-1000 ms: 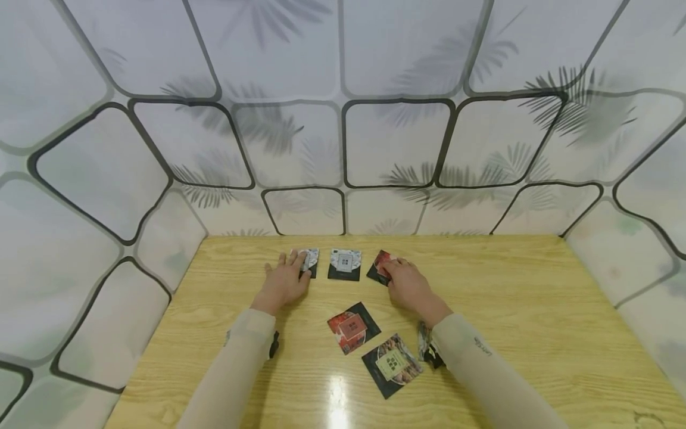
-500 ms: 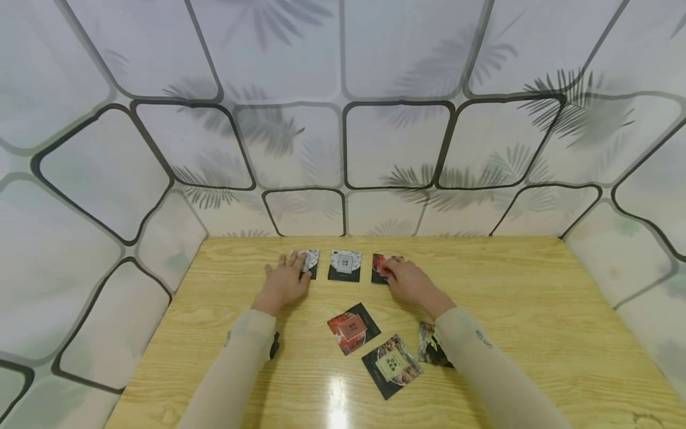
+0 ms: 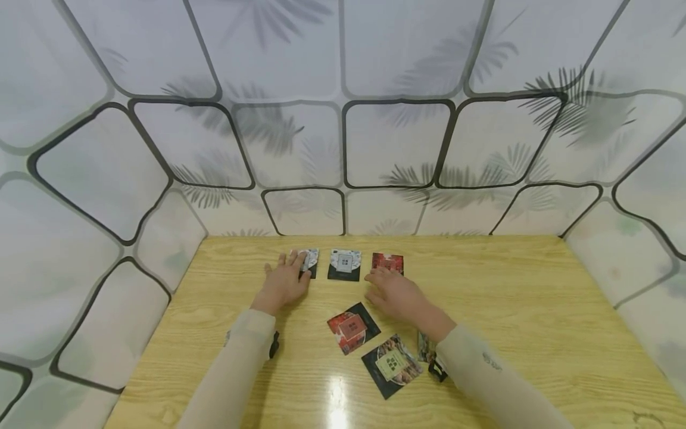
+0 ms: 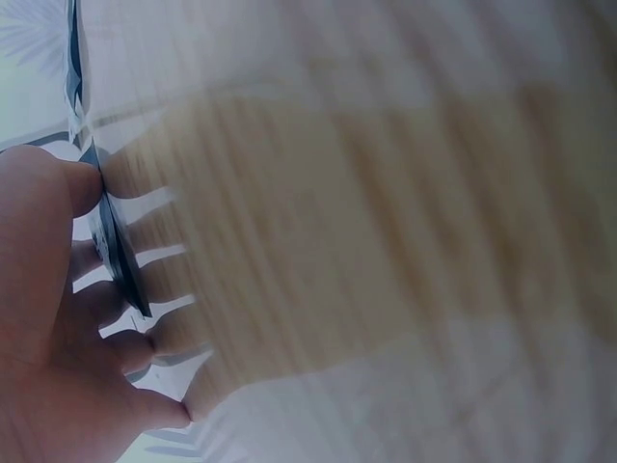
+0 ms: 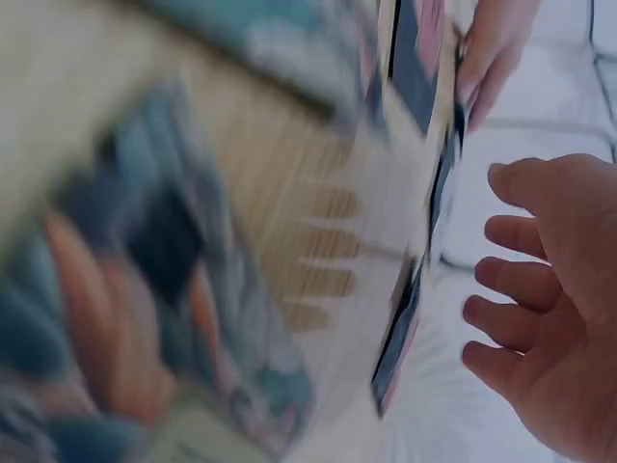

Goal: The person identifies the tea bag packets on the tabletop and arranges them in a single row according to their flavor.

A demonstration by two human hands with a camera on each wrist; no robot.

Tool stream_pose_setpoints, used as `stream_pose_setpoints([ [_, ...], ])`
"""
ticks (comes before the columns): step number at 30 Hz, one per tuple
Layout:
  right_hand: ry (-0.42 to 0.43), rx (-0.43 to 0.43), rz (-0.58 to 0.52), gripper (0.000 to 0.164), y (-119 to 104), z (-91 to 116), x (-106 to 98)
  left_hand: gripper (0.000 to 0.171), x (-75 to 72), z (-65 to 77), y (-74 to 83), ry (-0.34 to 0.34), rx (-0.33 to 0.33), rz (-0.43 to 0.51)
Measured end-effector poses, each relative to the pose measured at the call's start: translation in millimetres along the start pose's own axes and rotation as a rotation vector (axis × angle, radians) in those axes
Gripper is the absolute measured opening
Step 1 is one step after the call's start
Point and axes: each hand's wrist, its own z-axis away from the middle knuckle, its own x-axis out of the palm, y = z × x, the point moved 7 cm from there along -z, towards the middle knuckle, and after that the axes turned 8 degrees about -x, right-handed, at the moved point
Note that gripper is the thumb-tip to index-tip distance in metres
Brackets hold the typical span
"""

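At the back of the table, two grey-white and black square packets and a red and black one form a row. My left hand [image 3: 284, 285] lies with spread fingers over the leftmost packet [image 3: 312, 261], thumb at its lower right; the left wrist view shows that packet [image 4: 120, 256] edge-on among the fingers. Beside it is the middle packet [image 3: 345, 265]. My right hand [image 3: 399, 295], fingers loosely bent, overlaps the lower part of the red packet [image 3: 388, 261]. In the right wrist view, the right hand [image 5: 554, 299] has nothing between its fingers.
Nearer me lie a tilted red and black packet [image 3: 354, 328] and a multicoloured one with a yellow label [image 3: 392, 366]. Another packet [image 3: 423, 347] is partly hidden under my right forearm. A patterned fabric wall [image 3: 396, 208] borders the wooden table [image 3: 482, 268].
The red packet at the back right was turned from a tilt to square with the row. My right hand then let go and drew back toward me. The left hand stayed put.
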Motion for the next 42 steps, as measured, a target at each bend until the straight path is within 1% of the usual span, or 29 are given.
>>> stream_pose_setpoints([
  [4,-0.086,-0.088,-0.019,0.044,-24.2,5.3,7.5,0.066,-1.0,0.5,-0.6,0.000,0.000,-0.004],
  [7,-0.153,-0.156,-0.086,0.044,-40.5,9.9,14.1,0.066,-1.4,1.1,-1.2,-0.001,-0.001,-0.006],
  [10,-0.213,-0.178,-0.137,0.043,-50.4,15.1,22.2,0.066,-1.6,1.5,-1.6,-0.002,-0.002,-0.002],
  [13,-0.255,-0.160,-0.154,0.042,-52.2,20.5,30.0,0.066,-1.5,1.7,-1.9,-0.003,-0.005,-0.002],
  [15,-0.251,-0.146,-0.150,0.042,-50.6,23.8,31.6,0.066,-1.5,1.7,-2.0,-0.004,-0.006,-0.001],
  [19,-0.191,-0.114,-0.148,0.043,-43.5,29.8,26.8,0.066,-1.8,1.7,-2.0,-0.004,-0.009,-0.008],
  [21,-0.166,-0.099,-0.119,0.043,-40.1,32.5,23.3,0.065,-1.9,1.8,-1.9,-0.007,-0.010,-0.012],
  [23,-0.140,-0.089,-0.048,0.043,-37.7,34.5,19.5,0.065,-1.8,1.9,-1.8,-0.010,-0.010,-0.015],
  [27,-0.084,-0.076,0.136,0.043,-36.6,34.8,11.4,0.066,-1.5,1.9,-1.6,-0.014,-0.010,-0.017],
  [28,-0.079,-0.076,0.158,0.044,-37.1,34.8,10.2,0.066,-1.5,2.0,-1.7,-0.014,-0.010,-0.016],
  [29,-0.077,-0.086,0.166,0.045,-37.8,34.4,10.0,0.066,-1.4,2.1,-1.8,-0.014,-0.010,-0.014],
  [31,-0.099,-0.113,0.133,0.047,-39.1,34.3,12.3,0.066,-1.2,2.3,-1.9,-0.014,-0.011,-0.012],
  [33,-0.147,-0.134,0.075,0.048,-40.0,35.9,16.3,0.066,-1.0,2.7,-1.8,-0.015,-0.012,-0.014],
  [35,-0.185,-0.135,0.017,0.047,-39.5,38.2,19.3,0.066,-0.8,2.8,-1.4,-0.016,-0.013,-0.014],
  [38,-0.192,-0.092,0.002,0.046,-35.2,43.0,18.5,0.066,-1.6,2.8,-0.3,-0.010,-0.010,-0.010],
  [42,-0.138,-0.019,0.071,0.044,-27.1,48.8,10.7,0.065,-2.5,2.4,1.2,-0.002,-0.003,-0.007],
])
